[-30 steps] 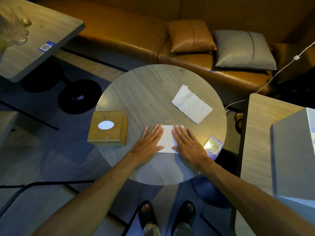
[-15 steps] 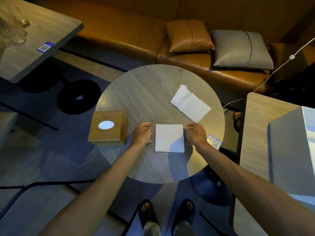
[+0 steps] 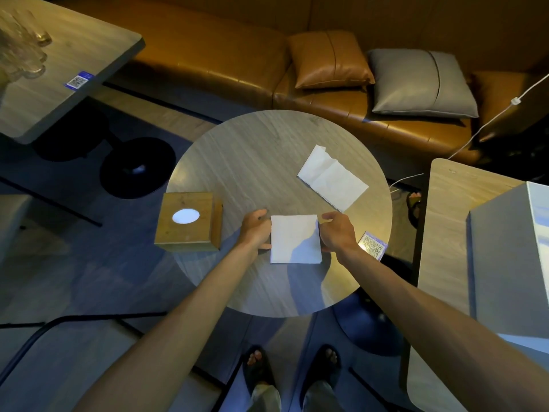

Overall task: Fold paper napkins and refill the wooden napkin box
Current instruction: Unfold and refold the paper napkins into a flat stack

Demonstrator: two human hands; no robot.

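A folded white napkin (image 3: 294, 237) lies flat near the front of the round wooden table (image 3: 261, 156). My left hand (image 3: 255, 228) pinches its left edge and my right hand (image 3: 337, 230) pinches its right edge. A second, creased white napkin (image 3: 332, 176) lies unfolded at the table's right rear. The wooden napkin box (image 3: 188, 221), with an oval opening on top, sits at the table's left edge, just left of my left hand.
A QR-code card (image 3: 372, 245) lies at the table's right edge by my right wrist. A brown sofa with two cushions (image 3: 421, 81) stands behind. Other tables stand at the far left (image 3: 74, 55) and right (image 3: 445, 221). My feet show below the table.
My hands lifted from pressing flat on the napkin, moved apart and closed on its left and right edges. The napkin now shows as a full square.
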